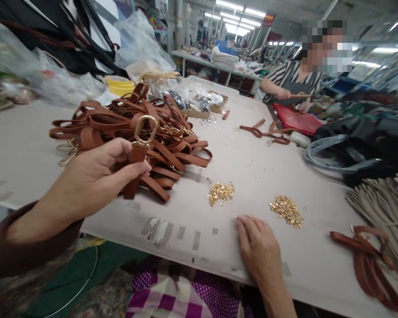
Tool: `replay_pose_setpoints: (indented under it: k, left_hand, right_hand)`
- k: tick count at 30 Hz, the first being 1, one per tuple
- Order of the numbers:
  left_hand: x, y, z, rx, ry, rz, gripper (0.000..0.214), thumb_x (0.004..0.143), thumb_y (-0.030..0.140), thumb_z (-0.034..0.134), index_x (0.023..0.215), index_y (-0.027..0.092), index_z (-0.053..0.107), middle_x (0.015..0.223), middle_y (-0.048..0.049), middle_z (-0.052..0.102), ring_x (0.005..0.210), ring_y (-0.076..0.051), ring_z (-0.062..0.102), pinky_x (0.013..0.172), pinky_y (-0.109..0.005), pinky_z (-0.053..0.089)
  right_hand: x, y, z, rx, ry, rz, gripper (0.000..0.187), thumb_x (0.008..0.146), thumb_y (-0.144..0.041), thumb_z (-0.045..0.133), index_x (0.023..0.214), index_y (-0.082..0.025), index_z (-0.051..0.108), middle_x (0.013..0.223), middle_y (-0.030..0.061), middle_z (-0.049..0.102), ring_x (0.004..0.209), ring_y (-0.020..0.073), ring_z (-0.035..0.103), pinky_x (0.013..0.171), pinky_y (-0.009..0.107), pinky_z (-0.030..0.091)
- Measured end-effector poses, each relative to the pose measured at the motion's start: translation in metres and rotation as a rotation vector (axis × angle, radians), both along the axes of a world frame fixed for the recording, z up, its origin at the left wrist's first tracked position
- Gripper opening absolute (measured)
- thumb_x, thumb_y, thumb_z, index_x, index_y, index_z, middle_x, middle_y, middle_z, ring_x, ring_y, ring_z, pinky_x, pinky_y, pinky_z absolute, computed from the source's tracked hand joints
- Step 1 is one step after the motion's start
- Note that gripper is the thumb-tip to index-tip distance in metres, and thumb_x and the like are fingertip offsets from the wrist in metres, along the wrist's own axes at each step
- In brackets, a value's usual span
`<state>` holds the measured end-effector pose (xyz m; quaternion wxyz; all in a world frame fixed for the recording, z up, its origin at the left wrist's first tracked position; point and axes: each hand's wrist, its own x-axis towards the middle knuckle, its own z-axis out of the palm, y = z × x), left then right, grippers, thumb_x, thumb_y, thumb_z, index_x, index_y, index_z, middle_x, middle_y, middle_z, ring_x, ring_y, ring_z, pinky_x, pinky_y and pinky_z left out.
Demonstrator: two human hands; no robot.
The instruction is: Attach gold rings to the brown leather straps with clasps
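Observation:
My left hand [96, 176] grips a brown leather strap [137, 157] with a gold clasp [145, 129] on its upper end, held just above a big pile of similar brown straps [146, 132]. My right hand [257, 249] rests flat on the table [252, 168] near its front edge, fingers slightly spread, fingertips on the surface and holding nothing. Two small heaps of gold rivets lie just beyond it: one [220, 192] in the middle, another [286, 210] to the right.
More brown straps [368, 260] lie at the right front edge beside stacked beige pieces [381, 203]. Another person in a striped top [290, 77] works at the far side over a red piece [296, 119]. Plastic bags [139, 44], a yellow bowl [119, 85] and boxes crowd the back.

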<state>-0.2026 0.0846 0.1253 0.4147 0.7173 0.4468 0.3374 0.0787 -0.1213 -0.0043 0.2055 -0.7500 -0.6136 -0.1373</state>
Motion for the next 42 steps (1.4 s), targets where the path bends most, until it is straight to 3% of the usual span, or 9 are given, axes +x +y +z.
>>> replay_pose_setpoints:
  k: [3,7,10,14,18,22,36,42]
  left_hand:
    - [0.036,-0.016,-0.008,-0.179,-0.078,-0.288,0.015,0.085,0.030,0.064,0.089,0.017,0.061,0.075,0.0015,0.065,0.062,-0.011,0.058,0.056,-0.020,0.043]
    - [0.094,-0.040,-0.049,-0.492,-0.191,-0.560,0.015,0.087,0.028,0.057,0.091,0.014,0.061,0.079,-0.0007,0.065,0.061,-0.008,0.056,0.057,-0.019,0.043]
    - [0.130,-0.063,-0.077,-0.619,-0.240,-0.696,0.016,0.089,0.021,0.049,0.098,0.014,0.059,0.089,-0.0034,0.066,0.069,-0.010,0.058,0.062,-0.021,0.044]
    - [0.156,-0.082,-0.090,-0.574,-0.243,-0.817,0.020,0.086,0.011,0.046,0.100,0.014,0.060,0.094,-0.0034,0.063,0.085,-0.013,0.058,0.069,-0.022,0.043]
    - [0.164,-0.086,-0.095,-0.681,-0.309,-0.889,0.015,0.088,0.012,0.047,0.097,0.013,0.059,0.077,0.0007,0.058,0.071,-0.010,0.054,0.066,-0.022,0.041]
    - [0.164,-0.087,-0.097,-0.740,-0.348,-0.913,0.016,0.089,0.013,0.048,0.099,0.013,0.060,0.081,-0.0004,0.059,0.072,-0.010,0.056,0.070,-0.023,0.044]
    - [0.157,-0.082,-0.097,-0.496,-0.084,-0.940,0.019,0.089,0.014,0.042,0.095,0.014,0.060,0.078,-0.0003,0.060,0.063,-0.010,0.054,0.061,-0.021,0.044]
    - [0.155,-0.081,-0.100,-0.421,-0.051,-0.968,0.025,0.091,0.017,0.043,0.106,0.016,0.063,0.085,-0.0024,0.066,0.069,-0.012,0.058,0.063,-0.021,0.045]
  right_hand:
    - [-0.005,-0.003,-0.006,-0.022,0.013,0.055,0.026,0.098,-0.027,0.047,0.114,-0.017,0.065,0.115,0.0100,0.068,0.105,0.0266,0.057,0.094,0.044,0.044]
    - [-0.006,-0.005,-0.010,0.066,0.172,0.026,0.028,0.096,-0.026,0.050,0.116,-0.014,0.065,0.113,0.0120,0.069,0.105,0.0266,0.060,0.094,0.044,0.047]
    - [-0.009,-0.010,-0.005,0.243,0.567,-0.113,0.021,0.091,-0.031,0.060,0.104,-0.017,0.069,0.098,0.0083,0.073,0.087,0.0203,0.067,0.081,0.035,0.055]
    - [-0.019,-0.018,0.008,0.375,1.121,-0.218,0.016,0.085,-0.034,0.069,0.093,-0.020,0.071,0.076,0.0001,0.072,0.064,0.0126,0.066,0.064,0.025,0.055]
    - [-0.024,-0.016,0.010,0.380,1.384,-0.196,0.018,0.078,-0.033,0.076,0.090,-0.020,0.072,0.075,0.0006,0.073,0.063,0.0124,0.067,0.062,0.025,0.055]
    - [-0.022,-0.014,0.004,0.367,1.467,-0.260,0.021,0.073,-0.033,0.080,0.087,-0.018,0.074,0.068,0.0020,0.072,0.058,0.0141,0.066,0.060,0.027,0.056]
    - [-0.021,-0.015,0.009,0.229,1.397,-0.262,0.023,0.074,-0.038,0.077,0.083,-0.018,0.074,0.066,0.0013,0.070,0.058,0.0141,0.065,0.059,0.026,0.056]
    - [-0.025,-0.015,0.011,0.227,1.377,-0.259,0.024,0.077,-0.040,0.073,0.080,-0.017,0.068,0.063,-0.0001,0.068,0.057,0.0125,0.062,0.057,0.023,0.053]
